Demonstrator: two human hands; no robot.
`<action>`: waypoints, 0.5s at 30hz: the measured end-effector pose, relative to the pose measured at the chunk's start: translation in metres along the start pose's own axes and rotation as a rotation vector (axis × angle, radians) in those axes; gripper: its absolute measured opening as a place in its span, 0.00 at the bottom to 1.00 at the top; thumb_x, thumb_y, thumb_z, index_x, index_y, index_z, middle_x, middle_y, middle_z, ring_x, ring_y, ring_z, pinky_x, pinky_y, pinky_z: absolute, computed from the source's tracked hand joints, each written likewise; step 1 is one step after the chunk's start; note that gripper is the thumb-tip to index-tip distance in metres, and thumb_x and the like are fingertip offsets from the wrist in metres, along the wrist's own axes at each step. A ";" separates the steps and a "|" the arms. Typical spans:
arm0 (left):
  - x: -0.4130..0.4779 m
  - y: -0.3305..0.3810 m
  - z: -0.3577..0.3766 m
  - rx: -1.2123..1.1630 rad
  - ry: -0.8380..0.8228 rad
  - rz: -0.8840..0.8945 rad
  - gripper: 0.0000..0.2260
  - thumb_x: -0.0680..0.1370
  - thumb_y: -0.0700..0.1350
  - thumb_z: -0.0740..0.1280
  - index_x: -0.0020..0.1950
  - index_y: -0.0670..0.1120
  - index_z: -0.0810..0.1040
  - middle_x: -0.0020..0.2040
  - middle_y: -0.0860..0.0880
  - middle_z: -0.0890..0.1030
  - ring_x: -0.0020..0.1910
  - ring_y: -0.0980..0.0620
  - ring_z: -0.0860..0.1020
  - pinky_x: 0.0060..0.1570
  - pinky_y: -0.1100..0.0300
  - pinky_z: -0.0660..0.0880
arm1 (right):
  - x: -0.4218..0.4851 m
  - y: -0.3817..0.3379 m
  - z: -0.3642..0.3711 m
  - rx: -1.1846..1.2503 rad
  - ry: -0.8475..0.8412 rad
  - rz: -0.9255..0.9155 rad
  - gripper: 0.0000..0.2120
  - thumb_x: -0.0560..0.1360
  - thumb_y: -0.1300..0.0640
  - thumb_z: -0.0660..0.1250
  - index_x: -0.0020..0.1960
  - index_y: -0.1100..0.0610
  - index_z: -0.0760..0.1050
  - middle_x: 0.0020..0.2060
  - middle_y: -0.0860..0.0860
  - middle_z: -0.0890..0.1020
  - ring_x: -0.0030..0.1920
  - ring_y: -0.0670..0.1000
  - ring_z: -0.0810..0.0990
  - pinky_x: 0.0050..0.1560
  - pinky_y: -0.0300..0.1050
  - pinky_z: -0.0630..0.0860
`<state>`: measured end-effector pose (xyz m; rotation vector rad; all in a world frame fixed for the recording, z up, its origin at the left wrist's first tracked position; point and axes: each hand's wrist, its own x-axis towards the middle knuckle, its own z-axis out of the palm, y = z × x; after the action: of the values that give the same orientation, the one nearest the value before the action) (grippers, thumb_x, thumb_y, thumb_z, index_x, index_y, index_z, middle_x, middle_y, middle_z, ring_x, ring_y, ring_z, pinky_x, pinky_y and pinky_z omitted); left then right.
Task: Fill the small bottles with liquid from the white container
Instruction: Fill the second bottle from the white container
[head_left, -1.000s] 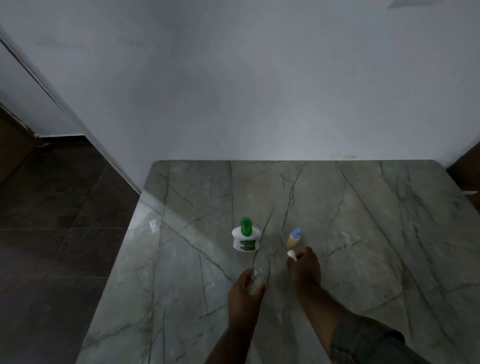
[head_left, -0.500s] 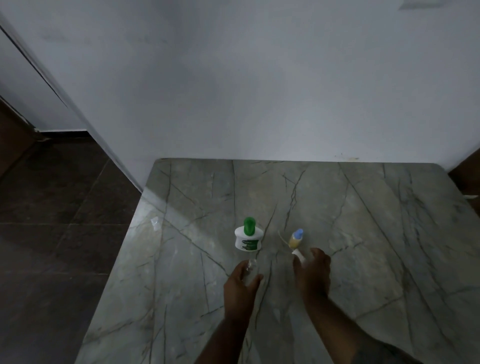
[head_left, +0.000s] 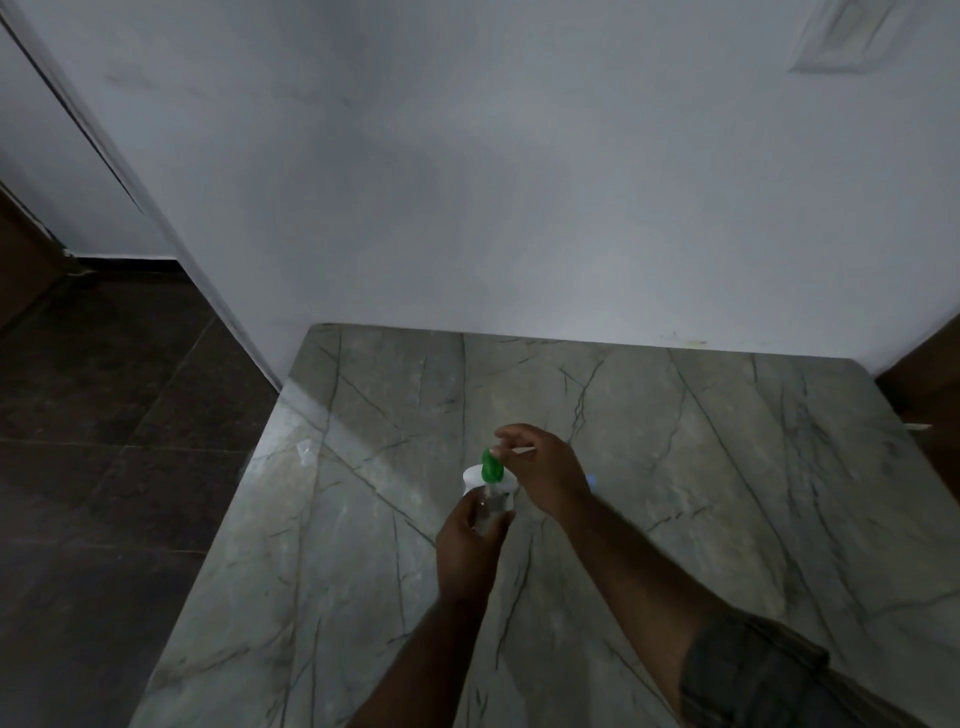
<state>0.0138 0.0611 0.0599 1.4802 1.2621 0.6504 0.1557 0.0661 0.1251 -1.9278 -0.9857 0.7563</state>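
Observation:
The white container with a green cap stands mid-table on the marble top. My left hand grips a small clear bottle upright, just in front of the container. My right hand hovers over the container and pinches a small white piece, a cap or dropper tip; I cannot tell which. A small bottle with a blue cap peeks out behind my right wrist, mostly hidden.
A white wall rises along the table's far edge. Dark floor tiles lie off the left edge. A small clear scrap sits near the table's left edge.
My right hand has lifted away from the blue-capped bottle and moved left over the white container, carrying the white piece. My left hand raised the clear bottle toward the container.

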 end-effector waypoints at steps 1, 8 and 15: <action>0.001 0.003 -0.001 0.006 0.000 0.008 0.12 0.75 0.49 0.74 0.50 0.66 0.77 0.47 0.61 0.85 0.47 0.69 0.81 0.45 0.70 0.75 | 0.003 0.001 0.000 -0.016 -0.023 -0.005 0.12 0.73 0.51 0.72 0.56 0.50 0.81 0.51 0.46 0.84 0.48 0.44 0.82 0.52 0.41 0.79; 0.003 0.007 -0.003 0.012 0.015 0.049 0.10 0.75 0.53 0.73 0.49 0.67 0.77 0.46 0.66 0.84 0.47 0.70 0.80 0.42 0.70 0.73 | 0.008 0.003 -0.002 0.030 -0.121 0.016 0.10 0.72 0.58 0.74 0.53 0.57 0.82 0.47 0.54 0.85 0.44 0.52 0.84 0.37 0.43 0.83; 0.007 0.001 -0.006 0.045 0.018 0.085 0.14 0.74 0.54 0.74 0.59 0.58 0.80 0.49 0.59 0.86 0.47 0.66 0.82 0.50 0.60 0.81 | 0.015 0.001 -0.002 0.034 -0.191 0.076 0.08 0.73 0.60 0.73 0.52 0.58 0.80 0.47 0.53 0.83 0.39 0.47 0.83 0.32 0.35 0.79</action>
<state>0.0111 0.0698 0.0608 1.5757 1.2401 0.6970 0.1648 0.0778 0.1233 -1.8984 -1.0106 1.0099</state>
